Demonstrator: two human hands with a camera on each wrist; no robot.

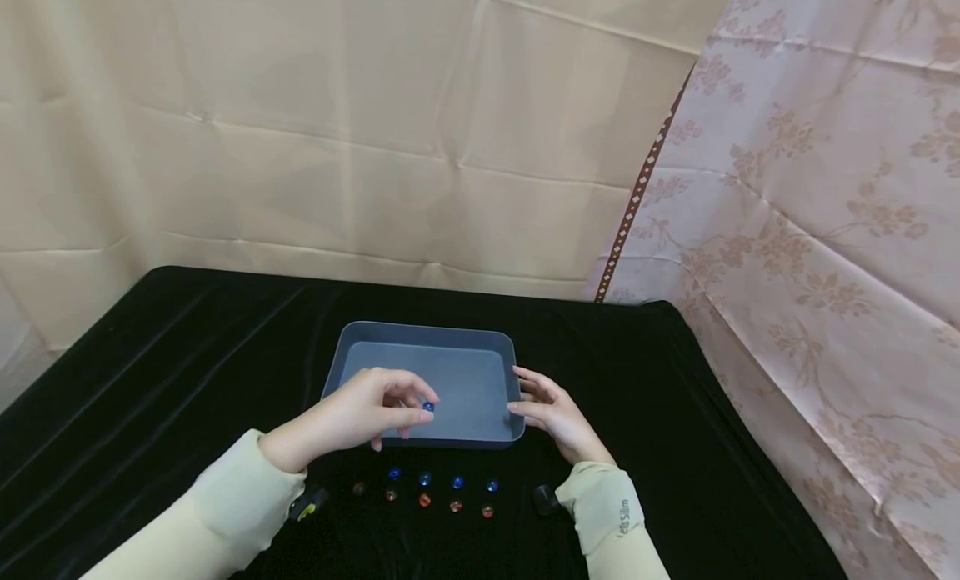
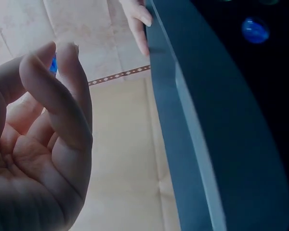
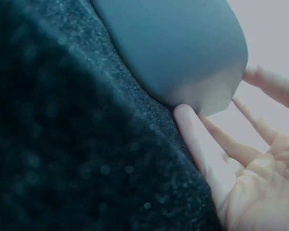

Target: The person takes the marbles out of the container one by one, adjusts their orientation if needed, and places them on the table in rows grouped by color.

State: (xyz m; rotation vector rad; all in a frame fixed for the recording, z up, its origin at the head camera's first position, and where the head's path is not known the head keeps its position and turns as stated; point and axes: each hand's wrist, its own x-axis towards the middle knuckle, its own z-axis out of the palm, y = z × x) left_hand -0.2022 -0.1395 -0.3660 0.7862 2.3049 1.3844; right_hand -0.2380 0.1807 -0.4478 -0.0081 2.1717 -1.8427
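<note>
My left hand [image 1: 375,405] is over the left part of a blue-grey rectangular tray [image 1: 420,337], pinching a blue glass marble [image 1: 428,406] between thumb and fingertips. In the left wrist view only a sliver of that marble [image 2: 54,64] shows between the fingers. At the tray's right end, my right hand [image 1: 555,413] touches the side wall. Its fingers are extended, with fingertips against the outside of the tray [image 3: 183,53] and one right at the table cloth in the right wrist view.
In front of the tray lie two rows of marbles: several blue ones [image 1: 457,482] nearer the tray, several reddish ones [image 1: 424,499] closer to me. Black cloth [image 1: 225,380] covers the table. A beige curtain [image 1: 300,147] hangs behind, a floral one [image 1: 825,230] at right.
</note>
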